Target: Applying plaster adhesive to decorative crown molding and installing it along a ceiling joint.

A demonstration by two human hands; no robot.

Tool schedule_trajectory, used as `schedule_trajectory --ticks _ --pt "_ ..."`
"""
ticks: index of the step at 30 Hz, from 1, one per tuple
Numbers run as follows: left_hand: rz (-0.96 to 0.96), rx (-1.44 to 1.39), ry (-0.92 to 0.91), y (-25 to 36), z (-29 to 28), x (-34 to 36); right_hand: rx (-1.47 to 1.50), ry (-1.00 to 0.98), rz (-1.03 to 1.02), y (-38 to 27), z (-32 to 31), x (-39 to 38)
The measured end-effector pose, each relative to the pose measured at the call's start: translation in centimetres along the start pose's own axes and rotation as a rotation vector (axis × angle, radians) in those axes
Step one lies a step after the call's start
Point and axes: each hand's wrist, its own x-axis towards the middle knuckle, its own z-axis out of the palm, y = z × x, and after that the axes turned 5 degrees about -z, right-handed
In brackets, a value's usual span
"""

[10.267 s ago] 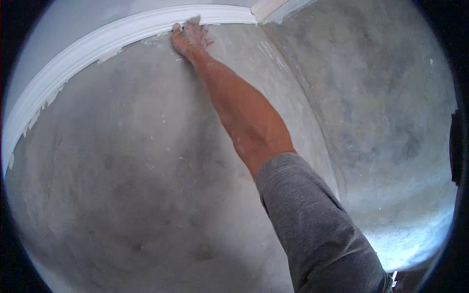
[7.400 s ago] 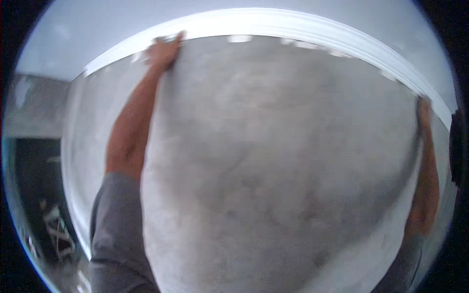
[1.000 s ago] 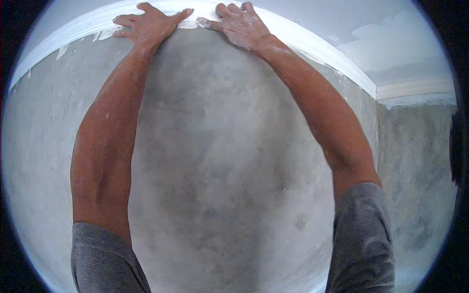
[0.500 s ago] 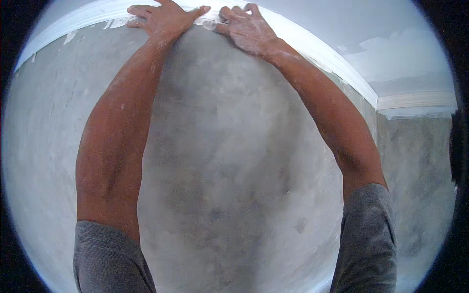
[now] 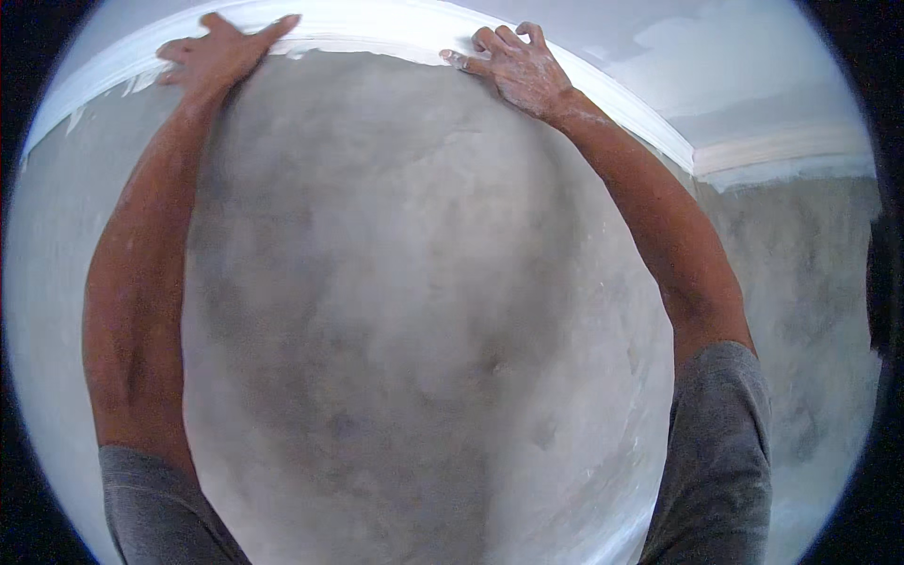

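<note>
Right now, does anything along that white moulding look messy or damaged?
Yes. Ragged white plaster smears hang below the white cornice moulding onto the grey wall beside the left hand; the right hand is plaster-dusted.

a grey plastered wall (image 5: 424, 311) carries a white cornice moulding (image 5: 377, 24) along its top edge.

- cornice moulding (image 5: 377, 24): white plaster, matt, smooth along its run; ragged wet smears at the lower edge
- wall (image 5: 424, 330): grey cement render, matt, mottled, faintly rough
- ceiling (image 5: 734, 75): pale, matt, patchy skim
- left hand (image 5: 221, 56) and right hand (image 5: 518, 68): skin dusted with white plaster
- sleeves (image 5: 720, 452): grey knit cloth, matt
</note>
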Motion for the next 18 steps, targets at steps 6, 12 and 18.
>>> schedule_trajectory --ticks 6,12,18 --pt "0.006 0.021 -0.006 0.6 0.7 0.5 -0.018 -0.158 0.072 3.4 3.5 -8.3" --pt "-0.046 0.020 -0.013 -1.0 1.3 2.7 -0.078 -0.237 0.068 7.6 8.4 -17.2" --pt "-0.122 0.093 -0.065 -0.5 0.8 2.5 -0.100 -0.385 0.225 9.5 11.6 -25.1"
